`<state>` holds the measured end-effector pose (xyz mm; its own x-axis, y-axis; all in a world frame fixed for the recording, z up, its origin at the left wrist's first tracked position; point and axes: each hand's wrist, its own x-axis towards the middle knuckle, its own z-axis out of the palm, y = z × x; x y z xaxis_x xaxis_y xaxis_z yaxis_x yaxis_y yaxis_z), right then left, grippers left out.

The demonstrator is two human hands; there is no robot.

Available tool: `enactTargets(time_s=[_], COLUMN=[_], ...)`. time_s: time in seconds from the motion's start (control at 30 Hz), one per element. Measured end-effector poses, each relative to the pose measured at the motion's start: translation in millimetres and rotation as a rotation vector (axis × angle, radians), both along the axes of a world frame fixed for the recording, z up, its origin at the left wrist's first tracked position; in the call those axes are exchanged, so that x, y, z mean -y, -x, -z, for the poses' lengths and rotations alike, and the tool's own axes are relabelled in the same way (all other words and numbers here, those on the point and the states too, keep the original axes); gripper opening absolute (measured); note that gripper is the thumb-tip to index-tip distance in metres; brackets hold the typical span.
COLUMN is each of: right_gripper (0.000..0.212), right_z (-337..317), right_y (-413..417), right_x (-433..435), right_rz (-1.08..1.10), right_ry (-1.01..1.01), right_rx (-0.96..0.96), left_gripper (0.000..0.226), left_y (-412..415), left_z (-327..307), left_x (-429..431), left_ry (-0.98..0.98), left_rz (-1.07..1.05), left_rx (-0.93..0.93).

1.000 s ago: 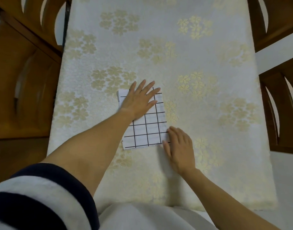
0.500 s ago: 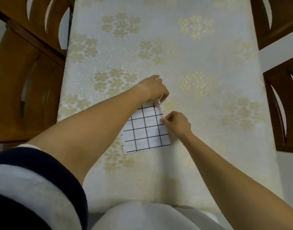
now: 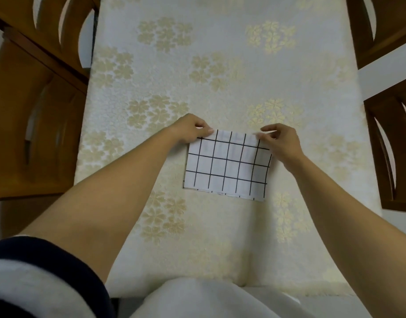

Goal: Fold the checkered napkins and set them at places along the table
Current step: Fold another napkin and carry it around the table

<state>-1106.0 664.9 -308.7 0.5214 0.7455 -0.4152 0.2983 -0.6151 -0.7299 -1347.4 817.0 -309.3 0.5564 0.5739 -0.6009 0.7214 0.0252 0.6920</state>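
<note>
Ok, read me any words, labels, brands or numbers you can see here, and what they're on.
None: no words, numbers, labels or signs are readable. The checkered napkin carries only a black grid, the tablecloth only a pale gold flower pattern, and the wooden chairs show no markings.

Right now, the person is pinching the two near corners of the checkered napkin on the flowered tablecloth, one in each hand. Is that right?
Not quite. The left hand and right hand pinch the two far corners of the checkered napkin, not the near ones. Its near edge lies free on the flowered tablecloth. The head view shows this.
</note>
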Motion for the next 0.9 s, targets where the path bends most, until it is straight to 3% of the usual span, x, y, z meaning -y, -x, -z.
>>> enactTargets(time_s=[0.2,0.27,0.33,0.43,0.57,0.7,0.9], right_gripper=[0.027,0.034,0.044,0.051,0.056,0.065,0.070], right_z=[13,14,13,15,43,63,56], right_y=[8,14,29,71,115,108,67], right_x=[-5,-8,-8,1,23,43,67], right_rz=[0.044,0.030,-0.048,-0.251,-0.425,-0.517,-0.479], right_ry=[-0.010,0.019,0.015,-0.182,-0.116,0.037,0.175], right_rx=[0.070,0.277,0.594,0.712,0.595,0.637,0.702], left_gripper=[0.025,0.029,0.036,0.039,0.052,0.056,0.063], left_y=[8,8,9,0,-22,-12,8], left_z=[8,7,9,19,42,59,57], left_x=[19,28,41,72,111,124,117], left_ry=[-0.136,-0.216,-0.427,-0.792,-0.754,-0.763,-0.791], left_rz=[-0.163,-0.190,-0.219,-0.216,0.060,0.189,0.190], left_rx=[-0.004,0.003,-0.001,-0.022,-0.100,-0.305,-0.372])
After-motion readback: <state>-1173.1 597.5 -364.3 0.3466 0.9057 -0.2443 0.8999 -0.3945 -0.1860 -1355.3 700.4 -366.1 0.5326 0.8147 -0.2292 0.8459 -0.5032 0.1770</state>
